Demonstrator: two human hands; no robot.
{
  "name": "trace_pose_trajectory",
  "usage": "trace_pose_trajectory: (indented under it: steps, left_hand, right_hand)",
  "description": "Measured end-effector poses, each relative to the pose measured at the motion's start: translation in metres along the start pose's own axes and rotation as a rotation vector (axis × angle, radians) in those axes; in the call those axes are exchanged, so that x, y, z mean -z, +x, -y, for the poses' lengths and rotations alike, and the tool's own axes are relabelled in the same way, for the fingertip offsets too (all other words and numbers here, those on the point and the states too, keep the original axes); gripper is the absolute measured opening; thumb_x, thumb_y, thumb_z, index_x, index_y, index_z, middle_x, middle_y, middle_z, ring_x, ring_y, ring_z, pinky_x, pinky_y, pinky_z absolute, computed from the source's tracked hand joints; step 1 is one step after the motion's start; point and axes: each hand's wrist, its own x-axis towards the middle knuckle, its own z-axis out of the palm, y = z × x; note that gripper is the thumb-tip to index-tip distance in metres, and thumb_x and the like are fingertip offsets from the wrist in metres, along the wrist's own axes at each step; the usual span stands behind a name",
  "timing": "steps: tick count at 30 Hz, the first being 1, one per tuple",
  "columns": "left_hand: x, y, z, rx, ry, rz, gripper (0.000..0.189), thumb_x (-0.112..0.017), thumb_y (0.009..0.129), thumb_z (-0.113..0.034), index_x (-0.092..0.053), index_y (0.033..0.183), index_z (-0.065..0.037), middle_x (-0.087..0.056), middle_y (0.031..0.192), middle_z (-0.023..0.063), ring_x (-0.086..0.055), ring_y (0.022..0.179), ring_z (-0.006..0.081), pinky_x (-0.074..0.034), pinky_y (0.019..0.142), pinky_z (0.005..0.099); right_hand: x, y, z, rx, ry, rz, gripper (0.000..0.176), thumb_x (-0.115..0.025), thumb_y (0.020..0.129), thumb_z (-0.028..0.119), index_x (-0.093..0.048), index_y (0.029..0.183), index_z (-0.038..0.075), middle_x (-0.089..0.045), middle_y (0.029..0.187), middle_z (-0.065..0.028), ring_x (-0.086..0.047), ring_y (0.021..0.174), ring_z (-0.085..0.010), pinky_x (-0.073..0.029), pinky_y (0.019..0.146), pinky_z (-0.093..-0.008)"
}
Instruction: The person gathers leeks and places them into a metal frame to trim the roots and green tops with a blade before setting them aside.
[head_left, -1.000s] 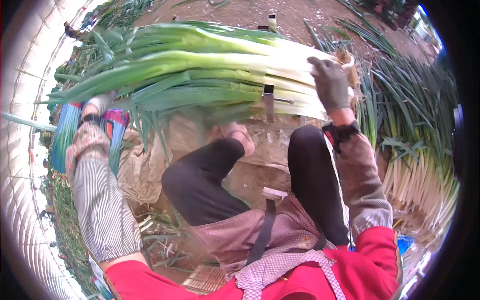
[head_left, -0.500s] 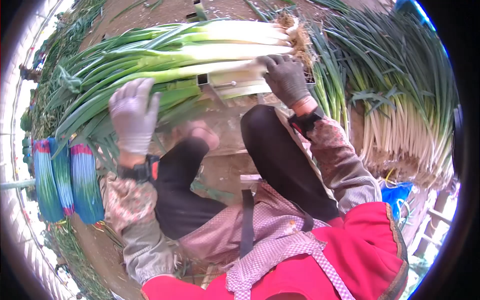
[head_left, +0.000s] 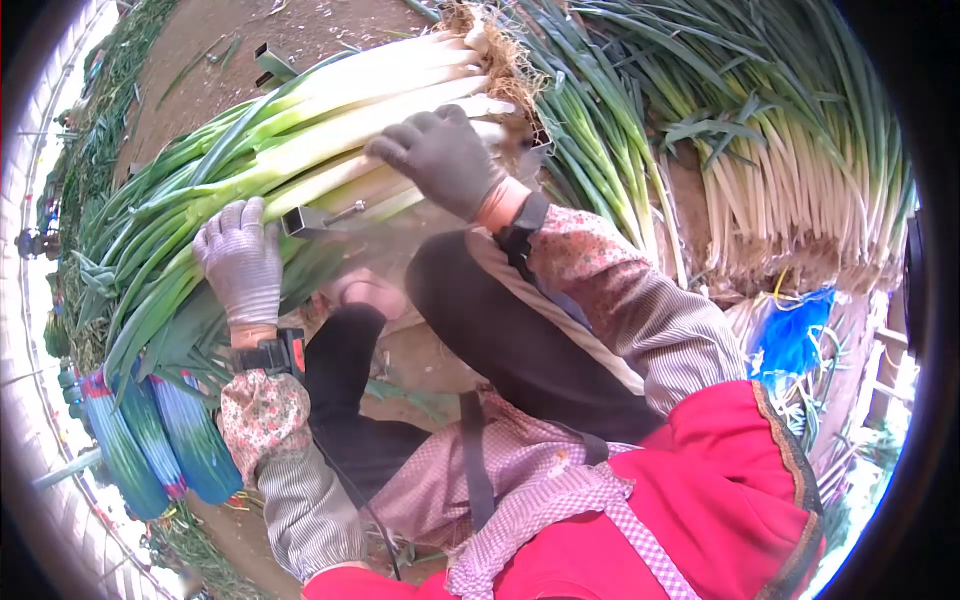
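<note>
A bundle of large green onions (head_left: 310,120) lies across a metal frame (head_left: 305,221), white stalks and roots to the right, green leaves to the left. My left hand (head_left: 241,262), in a pale glove, rests on the near side of the leaves with its fingers bent over them. My right hand (head_left: 440,160), in a dark grey glove, lies over the white stalks a little left of the roots (head_left: 510,70). What its fingers hold, if anything, is hard to make out.
More green onions (head_left: 790,190) are heaped at the right, beside a blue plastic bag (head_left: 795,335). Bundles of blue and green ties (head_left: 195,440) hang at the lower left. Loose green leaves (head_left: 105,170) line the far left ground.
My left hand has come down onto the leaves. My right hand has moved left from near the roots onto the stalks. The view has shifted and the bundle appears more tilted.
</note>
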Motion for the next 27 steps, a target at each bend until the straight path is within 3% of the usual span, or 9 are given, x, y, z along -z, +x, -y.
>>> trace_pose_trajectory:
  steps: [3, 6, 9, 12, 16, 18, 20, 23, 27]
  left_hand:
    - [-0.004, 0.002, -0.013, 0.003, -0.030, -0.045, 0.035, -0.074, 0.078, -0.016, -0.068, 0.112, -0.018, -0.066, 0.111, 0.0028, -0.061, 0.109, 0.0268, -0.044, 0.100, 0.0455]
    - [-0.027, -0.015, -0.040, 0.111, -0.136, -0.143, 0.033, -0.072, 0.078, -0.016, -0.068, 0.111, -0.018, -0.066, 0.110, 0.0029, -0.061, 0.108, 0.0271, -0.043, 0.101, 0.0459]
    - [-0.029, -0.012, -0.042, 0.129, -0.222, -0.137, 0.032, -0.070, 0.077, -0.014, -0.070, 0.108, -0.019, -0.066, 0.109, 0.0031, -0.061, 0.108, 0.0283, -0.041, 0.108, 0.0484]
    - [-0.021, -0.011, -0.038, 0.119, -0.328, -0.120, 0.026, -0.070, 0.078, -0.017, -0.071, 0.104, -0.018, -0.067, 0.109, 0.0026, -0.061, 0.108, 0.0269, -0.038, 0.111, 0.0501]
    - [-0.016, -0.007, -0.023, 0.197, -0.658, -0.254, 0.024, -0.071, 0.083, -0.016, -0.071, 0.106, -0.016, -0.069, 0.115, 0.0032, -0.061, 0.111, 0.0262, -0.038, 0.110, 0.0486]
    - [0.019, 0.028, -0.007, 0.085, -0.148, -0.308, 0.021, -0.070, 0.089, -0.026, -0.070, 0.108, -0.016, -0.069, 0.117, 0.0036, -0.062, 0.110, 0.0253, -0.041, 0.103, 0.0483]
    - [-0.009, 0.032, 0.017, 0.033, -0.023, -0.076, 0.020, -0.066, 0.093, -0.033, -0.069, 0.104, -0.018, -0.067, 0.113, 0.0040, -0.061, 0.108, 0.0257, -0.042, 0.099, 0.0507]
    - [-0.026, 0.008, 0.005, 0.106, 0.011, -0.094, 0.018, -0.063, 0.095, -0.036, -0.066, 0.094, -0.018, -0.061, 0.091, 0.0052, -0.060, 0.094, 0.0276, -0.043, 0.092, 0.0494]
    - [-0.029, 0.021, -0.002, 0.185, 0.078, -0.050, 0.018, -0.065, 0.092, -0.035, -0.067, 0.091, -0.018, -0.061, 0.092, 0.0038, -0.060, 0.092, 0.0262, -0.042, 0.090, 0.0476]
  right_hand:
    - [0.007, -0.001, -0.009, -0.054, -0.063, 0.124, 0.028, -0.059, 0.088, 0.015, -0.066, 0.113, 0.026, -0.069, 0.104, 0.0044, -0.065, 0.096, -0.0203, -0.046, 0.084, -0.0408]
    - [0.002, -0.030, -0.019, -0.044, 0.039, -0.044, 0.027, -0.058, 0.089, 0.012, -0.068, 0.111, 0.026, -0.070, 0.103, 0.0028, -0.066, 0.094, -0.0221, -0.048, 0.083, -0.0415]
    - [0.019, -0.017, -0.015, -0.165, -0.008, 0.273, 0.026, -0.064, 0.087, 0.014, -0.069, 0.111, 0.024, -0.070, 0.108, 0.0014, -0.065, 0.100, -0.0233, -0.049, 0.084, -0.0429]
    - [0.018, -0.001, -0.012, -0.222, 0.197, -0.028, 0.024, -0.069, 0.088, 0.021, -0.069, 0.112, 0.022, -0.070, 0.110, -0.0001, -0.064, 0.102, -0.0255, -0.049, 0.086, -0.0441]
    - [-0.014, -0.002, -0.022, -0.211, 0.270, -0.080, 0.020, -0.069, 0.090, 0.027, -0.071, 0.110, 0.022, -0.070, 0.108, -0.0023, -0.065, 0.101, -0.0279, -0.050, 0.086, -0.0451]
    - [-0.010, 0.001, -0.035, -0.202, 0.428, -0.008, 0.012, -0.068, 0.092, 0.029, -0.073, 0.096, 0.018, -0.070, 0.097, -0.0067, -0.066, 0.092, -0.0319, -0.053, 0.079, -0.0439]
    - [-0.011, -0.002, -0.038, -0.186, 0.453, -0.016, 0.012, -0.069, 0.092, 0.029, -0.073, 0.094, 0.017, -0.070, 0.097, -0.0058, -0.066, 0.093, -0.0316, -0.053, 0.079, -0.0439]
    - [-0.013, -0.006, -0.037, -0.232, 0.421, 0.031, 0.013, -0.071, 0.090, 0.030, -0.073, 0.089, 0.018, -0.070, 0.096, -0.0006, -0.066, 0.096, -0.0278, -0.047, 0.083, -0.0440]
    - [0.003, 0.011, -0.027, -0.140, 0.150, -0.056, 0.016, -0.076, 0.086, 0.034, -0.073, 0.084, 0.018, -0.070, 0.097, 0.0003, -0.065, 0.096, -0.0271, -0.047, 0.084, -0.0440]
